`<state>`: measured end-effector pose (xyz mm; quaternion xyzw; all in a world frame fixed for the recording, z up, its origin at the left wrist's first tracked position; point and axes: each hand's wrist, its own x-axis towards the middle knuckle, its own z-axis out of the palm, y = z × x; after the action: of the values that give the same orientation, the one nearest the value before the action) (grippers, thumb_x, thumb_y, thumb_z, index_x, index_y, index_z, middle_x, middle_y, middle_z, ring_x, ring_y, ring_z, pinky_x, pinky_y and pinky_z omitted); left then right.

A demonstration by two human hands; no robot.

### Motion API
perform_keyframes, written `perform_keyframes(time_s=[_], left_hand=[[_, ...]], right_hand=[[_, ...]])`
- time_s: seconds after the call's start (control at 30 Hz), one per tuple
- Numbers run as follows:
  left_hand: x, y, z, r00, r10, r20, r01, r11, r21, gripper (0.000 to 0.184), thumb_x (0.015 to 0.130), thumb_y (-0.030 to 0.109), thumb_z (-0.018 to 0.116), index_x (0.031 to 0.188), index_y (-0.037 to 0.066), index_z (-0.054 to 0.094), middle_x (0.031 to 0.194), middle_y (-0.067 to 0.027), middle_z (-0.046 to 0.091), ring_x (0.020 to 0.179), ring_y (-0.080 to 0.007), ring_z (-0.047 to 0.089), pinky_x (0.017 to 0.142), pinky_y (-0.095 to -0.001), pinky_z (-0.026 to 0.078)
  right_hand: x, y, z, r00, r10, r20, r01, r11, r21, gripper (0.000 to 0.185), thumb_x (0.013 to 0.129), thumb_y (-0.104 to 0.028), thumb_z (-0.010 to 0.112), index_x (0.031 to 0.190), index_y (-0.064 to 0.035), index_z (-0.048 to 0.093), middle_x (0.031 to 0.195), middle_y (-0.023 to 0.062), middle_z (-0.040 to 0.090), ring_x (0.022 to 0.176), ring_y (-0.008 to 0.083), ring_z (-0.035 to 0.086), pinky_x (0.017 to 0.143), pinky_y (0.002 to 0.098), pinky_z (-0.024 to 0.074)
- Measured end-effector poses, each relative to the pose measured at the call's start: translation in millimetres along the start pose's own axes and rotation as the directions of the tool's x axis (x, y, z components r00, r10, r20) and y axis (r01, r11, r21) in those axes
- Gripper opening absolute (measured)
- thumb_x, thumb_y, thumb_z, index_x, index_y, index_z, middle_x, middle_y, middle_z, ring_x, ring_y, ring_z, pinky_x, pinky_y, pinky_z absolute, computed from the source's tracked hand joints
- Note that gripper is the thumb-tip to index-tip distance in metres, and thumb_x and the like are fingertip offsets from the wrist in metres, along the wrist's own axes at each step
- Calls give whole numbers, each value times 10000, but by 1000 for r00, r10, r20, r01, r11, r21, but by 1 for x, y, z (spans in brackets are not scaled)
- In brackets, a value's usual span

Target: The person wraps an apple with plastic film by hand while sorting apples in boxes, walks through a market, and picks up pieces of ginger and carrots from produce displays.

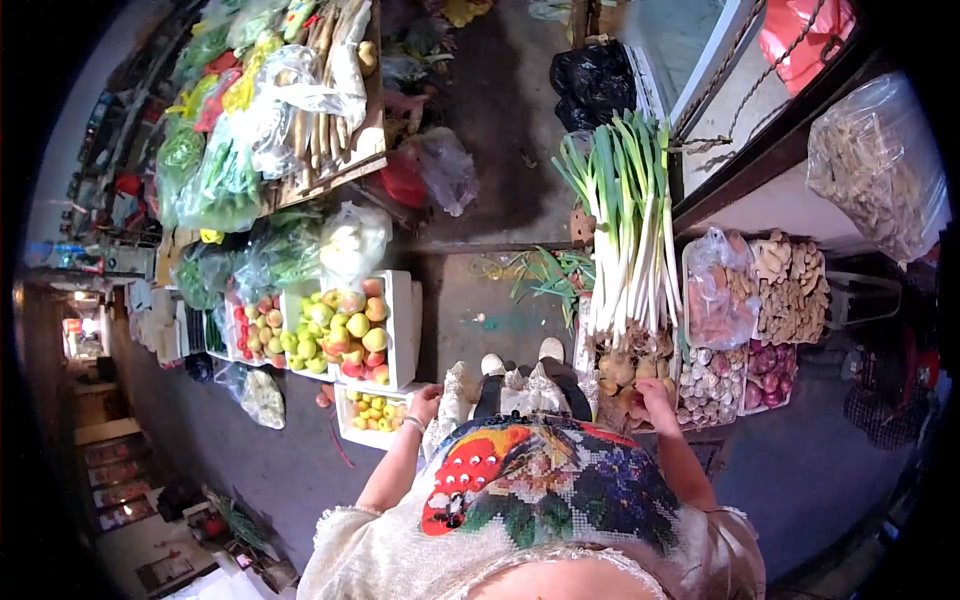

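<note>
My left hand is at the right edge of a white foam box of small yellow fruit; its fingers are too small to make out. On the other side, my right hand reaches over a crate of round brown root vegetables, its fingers bent down at the near edge; whether it grips one is unclear. Long green and white leeks lie just beyond that crate. To its right are garlic bulbs and purple onions.
Apples fill a foam box at the left, below a table of bagged vegetables. Ginger and a bagged heap sit at the right. A black bag lies on the floor beyond the leeks.
</note>
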<state>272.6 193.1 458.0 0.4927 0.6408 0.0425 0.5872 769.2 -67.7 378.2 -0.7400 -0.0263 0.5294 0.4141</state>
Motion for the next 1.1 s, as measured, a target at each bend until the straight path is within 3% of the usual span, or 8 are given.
perform_keyframes(time_s=[0.23,0.33,0.43,0.6,0.8,0.9,1.0,1.1], left_hand=[[2,-10,2,998,42,41,-40,997,-60,278,851,57,646,1119,-9,610,1002,-90,676,901,-161,624,804,-287,505],[7,-9,1,1000,24,-1,-23,993,-115,265,853,36,628,1113,-13,609,1003,-89,674,906,-156,621,816,-277,499],[-9,39,2,997,-46,-59,51,996,73,259,856,11,595,1114,-5,613,991,-87,674,904,-154,622,818,-273,497],[33,19,-4,1000,-13,-13,13,1000,-1,228,859,5,571,1078,17,634,935,-54,682,846,-132,623,790,-262,499],[95,33,-19,991,39,126,-34,999,-35,292,832,87,663,1107,-2,629,937,-70,687,832,-133,638,771,-277,512],[149,40,-28,993,67,98,-67,998,-5,385,790,95,717,1138,-32,612,981,-107,690,853,-149,639,768,-293,516],[158,145,-45,985,-4,173,7,1000,-13,429,758,60,745,1140,-56,589,980,-114,683,869,-144,630,782,-292,512],[190,197,-57,988,20,153,-4,995,-103,354,786,18,715,1111,-43,591,947,-90,674,857,-139,620,772,-280,510]], right_hand=[[-18,-27,1,995,97,-23,-94,988,120,104,870,-106,572,938,-46,622,702,27,584,580,153,558,481,304,455],[-16,-33,5,998,41,-46,-43,998,-44,102,857,-99,584,903,-28,641,707,33,602,602,156,577,488,299,461],[-35,-63,16,997,-47,-55,44,998,-54,110,848,-96,596,871,-12,663,718,38,623,619,141,583,520,290,465],[-19,-65,19,1000,-15,-21,15,1000,-12,146,861,-137,640,917,-8,678,766,27,640,627,142,595,538,285,482],[68,43,1,995,-77,-56,70,991,-113,178,914,-135,558,1012,-15,646,741,47,622,586,165,604,512,306,518],[45,-34,29,999,26,18,-22,982,-190,176,917,-127,526,1029,-33,623,738,72,622,595,178,622,542,306,541],[15,-131,88,969,238,64,-243,965,95,173,894,-133,569,1030,-37,615,805,92,651,619,177,640,542,279,542],[42,-130,119,977,209,-35,-202,970,133,185,897,-153,589,1039,-38,613,822,91,657,639,174,645,541,287,543]])
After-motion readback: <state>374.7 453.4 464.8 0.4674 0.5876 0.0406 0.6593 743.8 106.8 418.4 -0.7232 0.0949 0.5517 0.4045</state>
